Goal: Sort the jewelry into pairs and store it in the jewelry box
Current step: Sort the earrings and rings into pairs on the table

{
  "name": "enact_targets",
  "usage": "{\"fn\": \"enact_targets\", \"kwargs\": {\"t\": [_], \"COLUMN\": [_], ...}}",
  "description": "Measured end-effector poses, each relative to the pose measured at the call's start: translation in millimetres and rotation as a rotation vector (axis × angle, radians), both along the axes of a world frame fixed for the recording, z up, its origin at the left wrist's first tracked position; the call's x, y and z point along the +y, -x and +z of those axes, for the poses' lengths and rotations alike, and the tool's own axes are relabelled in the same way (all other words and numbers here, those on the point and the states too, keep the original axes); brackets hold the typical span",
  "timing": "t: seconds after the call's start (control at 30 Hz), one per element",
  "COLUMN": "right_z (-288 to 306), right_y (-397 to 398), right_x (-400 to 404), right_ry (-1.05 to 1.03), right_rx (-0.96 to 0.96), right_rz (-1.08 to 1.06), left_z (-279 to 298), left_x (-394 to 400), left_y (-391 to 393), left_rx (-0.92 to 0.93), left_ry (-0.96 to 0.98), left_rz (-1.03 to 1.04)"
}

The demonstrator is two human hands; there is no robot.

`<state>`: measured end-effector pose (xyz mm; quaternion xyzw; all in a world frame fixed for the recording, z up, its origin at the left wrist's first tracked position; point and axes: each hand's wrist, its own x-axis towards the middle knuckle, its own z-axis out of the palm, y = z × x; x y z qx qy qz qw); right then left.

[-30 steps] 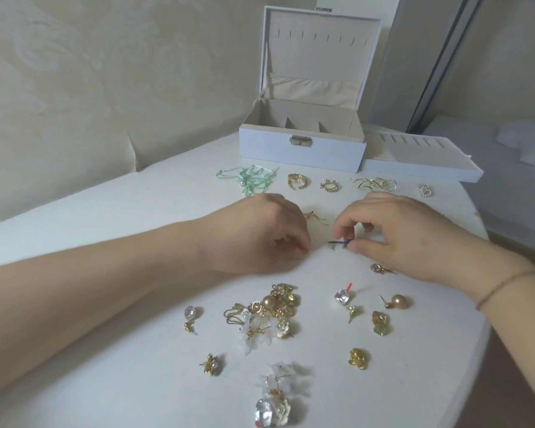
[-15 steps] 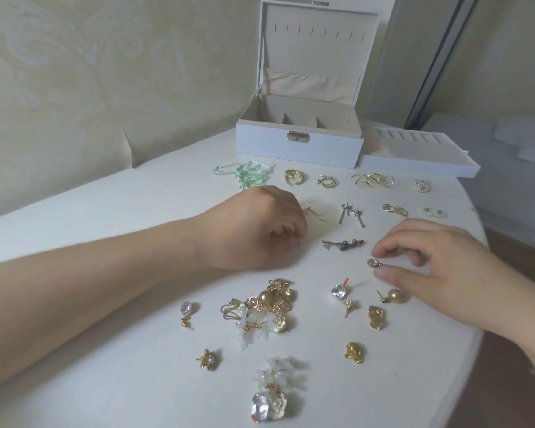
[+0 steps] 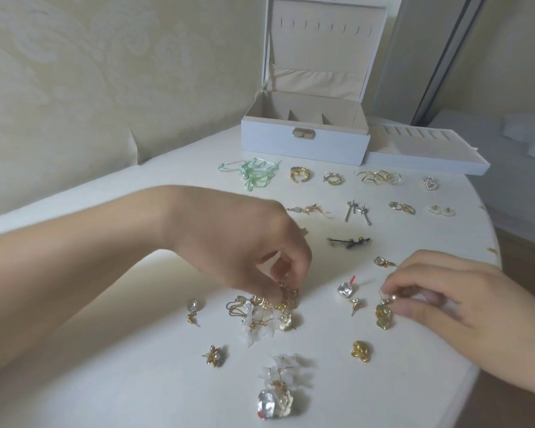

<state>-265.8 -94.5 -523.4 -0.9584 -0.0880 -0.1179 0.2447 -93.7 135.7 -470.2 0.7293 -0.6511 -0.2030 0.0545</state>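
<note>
Tabletop [image 3: 105,381], white and matte with a rounded right edge, is carrying everything shown. Jewelry box [image 3: 305,145], white and rectangular with a small brass clasp, is standing at the far edge with its lid upright, showing a beige fabric lining and divided compartments; its removable tray [image 3: 426,157] is lying just beside it to the right. Left hand [image 3: 244,245] is reaching down with fingers curled, pinching a gold chain-like piece at the top of a tangled heap [image 3: 269,316] of gold links and translucent white petals. Right hand [image 3: 439,295] is pinching a small gold pearl stud [image 3: 388,299] between thumb and forefinger, just above a lumpy gold nugget earring [image 3: 383,316]. Paired silver bar earrings [image 3: 357,211] are lying with long axes running near to far, splayed slightly apart; a dark slender pair [image 3: 348,241] is lying left to right.
</note>
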Motion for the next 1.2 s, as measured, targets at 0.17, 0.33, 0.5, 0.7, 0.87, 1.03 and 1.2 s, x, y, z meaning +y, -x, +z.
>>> {"fn": "enact_targets", "kwargs": {"t": [0.17,0.33,0.5,0.7,0.87,1.03,1.2], "right_z": [1.6,5.1,17.0,16.8,18.7,25.7,23.2], "right_y": [1.6,2.9,3.2,-9.0,-22.0,-22.3,-22.2], "right_x": [4.1,15.3,36.7,64.3,78.9,88.0,84.4], "right_ry": [-0.008,-0.032,-0.146,-0.659,-0.802,-1.169,-1.211], "right_rx": [-0.008,-0.071,-0.205,-0.109,-0.048,0.069,0.086], "right_rz": [-0.056,-0.082,-0.129,-0.126,-0.198,-0.132,-0.131], "left_z": [-3.0,-2.6,-1.3,3.4,1.7,10.6,7.2], "left_x": [0.0,5.6,6.3,3.7,2.6,0.2,-2.1], "left_y": [-1.9,-4.2,-2.3,4.0,0.9,-0.2,-1.8], "left_rx": [0.113,0.127,0.12,0.143,0.161,0.127,0.075], "left_ry": [-0.094,0.008,0.116,0.244,0.336,0.529,0.618], "left_rz": [0.031,-0.007,-0.011,-0.028,0.005,-0.048,-0.051]}}
